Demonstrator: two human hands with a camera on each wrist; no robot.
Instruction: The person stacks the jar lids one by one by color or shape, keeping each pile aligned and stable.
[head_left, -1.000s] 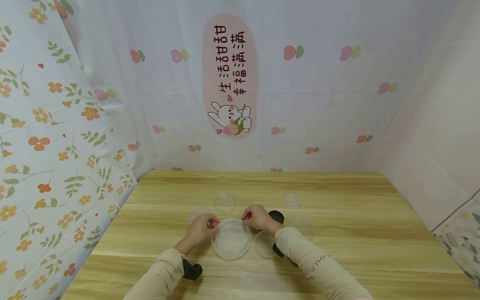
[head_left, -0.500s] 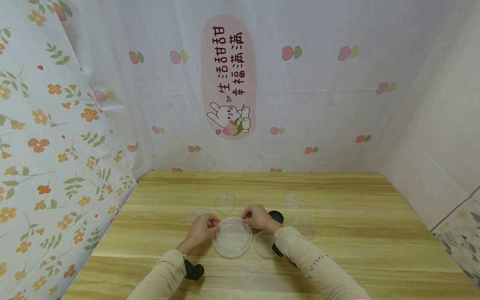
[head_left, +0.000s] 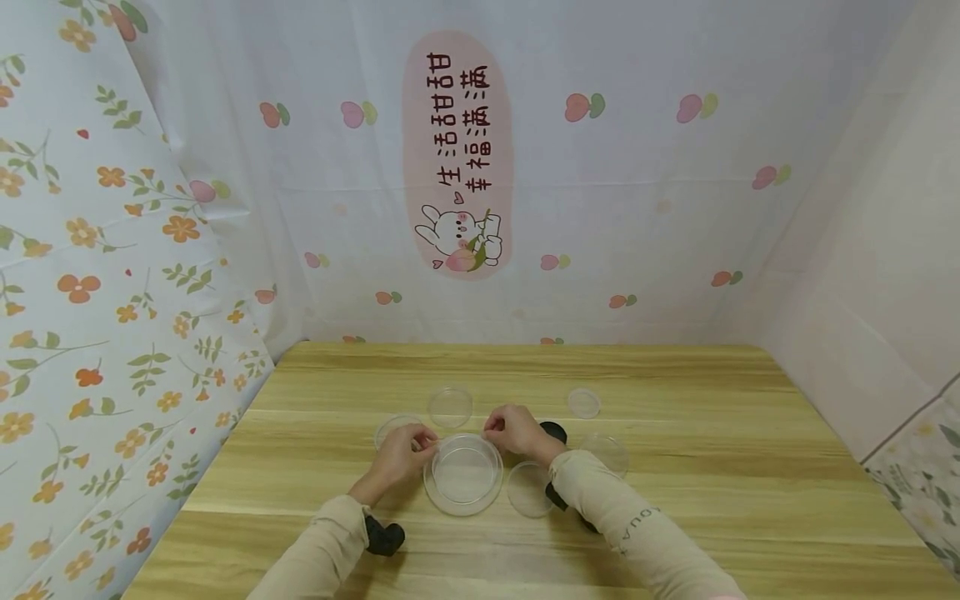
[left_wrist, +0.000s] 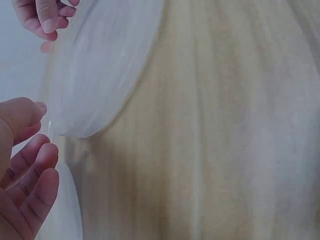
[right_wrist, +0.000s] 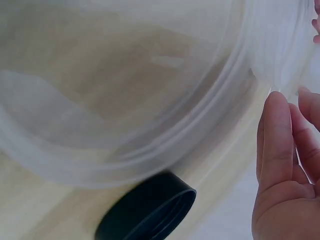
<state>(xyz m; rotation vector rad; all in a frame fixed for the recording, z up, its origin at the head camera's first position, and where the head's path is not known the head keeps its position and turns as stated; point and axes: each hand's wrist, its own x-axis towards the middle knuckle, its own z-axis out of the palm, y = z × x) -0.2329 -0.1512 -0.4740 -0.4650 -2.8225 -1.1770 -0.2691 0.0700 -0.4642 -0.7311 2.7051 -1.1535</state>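
Note:
A large clear plastic disc with a raised rim (head_left: pixel 463 507) lies on the wooden table, and a smaller clear disc (head_left: pixel 465 471) sits inside its outline. My left hand (head_left: pixel 401 461) is at its far left edge. In the left wrist view, the thumb and fingers are parted, with the disc's edge close to the gap. At the far right edge is my right hand (head_left: pixel 517 433). Its fingers look nearly straight in the right wrist view, the thumb slightly apart, beside a thin clear edge. Whether either hand's fingertips touch the edge is hard to tell.
Several other clear discs lie around: one behind (head_left: pixel 451 407), one partly behind my left hand (head_left: pixel 392 427), one under my right wrist (head_left: pixel 528 492), one farther right (head_left: pixel 609 454), and a small one (head_left: pixel 584 403). A black round cap (right_wrist: pixel 145 212) stands near my right wrist.
The stacked discs have shifted slightly to the right and away from me since a second ago. My left hand has risen a little at the edge; my right hand has barely moved.

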